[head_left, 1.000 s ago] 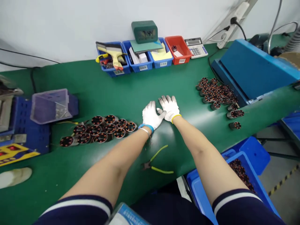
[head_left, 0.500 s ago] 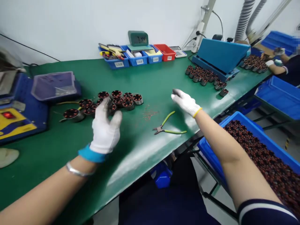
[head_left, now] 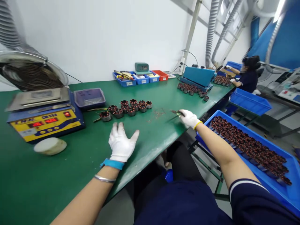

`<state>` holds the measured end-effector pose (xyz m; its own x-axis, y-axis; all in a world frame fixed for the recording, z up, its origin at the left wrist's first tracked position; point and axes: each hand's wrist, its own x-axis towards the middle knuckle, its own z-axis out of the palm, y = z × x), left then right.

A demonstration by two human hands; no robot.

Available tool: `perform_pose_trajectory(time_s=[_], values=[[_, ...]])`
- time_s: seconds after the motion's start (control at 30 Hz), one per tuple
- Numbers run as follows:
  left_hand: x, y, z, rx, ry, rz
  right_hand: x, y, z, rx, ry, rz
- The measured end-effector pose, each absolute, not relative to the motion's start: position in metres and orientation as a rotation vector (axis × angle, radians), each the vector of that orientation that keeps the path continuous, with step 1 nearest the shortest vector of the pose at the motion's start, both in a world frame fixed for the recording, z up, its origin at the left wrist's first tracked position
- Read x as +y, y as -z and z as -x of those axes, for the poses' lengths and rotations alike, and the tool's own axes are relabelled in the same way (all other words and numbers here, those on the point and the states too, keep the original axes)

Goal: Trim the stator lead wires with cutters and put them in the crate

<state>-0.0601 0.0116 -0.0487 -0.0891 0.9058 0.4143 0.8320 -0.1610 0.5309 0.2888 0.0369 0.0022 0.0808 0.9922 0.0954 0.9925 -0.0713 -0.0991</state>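
Observation:
My left hand [head_left: 122, 142], in a white glove with a blue band at the wrist, is open over the green table, thumb apart from the fingers. Just beyond its fingertips stand several motor stators [head_left: 131, 111] with copper windings, grouped in loose rows. My right hand [head_left: 188, 118], also gloved in white, is closed round the green-handled cutting pliers [head_left: 176, 112], whose jaws point left. The fingers are slightly blurred and cover most of the handles. Small copper wire scraps [head_left: 158, 113] lie on the table between the pliers and the stators.
At the left are a yellow-and-blue weighing device [head_left: 47, 120], a pale round block [head_left: 50, 146] and a purple bin [head_left: 90, 97]. Small tool bins [head_left: 127, 82] line the wall. A blue tray [head_left: 292, 190] full of stators stands at the right. Farther off, a person [head_left: 249, 76] works.
The pliers, which lay on the table, are now in my right hand. My left hand has drawn back from the stators. The view has shifted, showing more at the left and top.

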Motion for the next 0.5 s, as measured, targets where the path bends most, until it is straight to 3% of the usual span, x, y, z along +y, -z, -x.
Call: perform_pose_trajectory(time_s=[0.1, 0.27, 0.5], values=[[0.01, 0.048, 0.059, 2.046, -1.017, -2.068, 0.041, -0.009, -0.329, -1.802, 0.11, 2.357], [0.008, 0.049, 0.057, 2.212, -0.575, -2.213, 0.056, 0.005, -0.358, -1.55, 0.231, 2.556], [0.026, 0.051, 0.046, 2.203, -0.263, -2.411, 0.129, 0.034, -0.339, -2.028, 0.326, 2.235]])
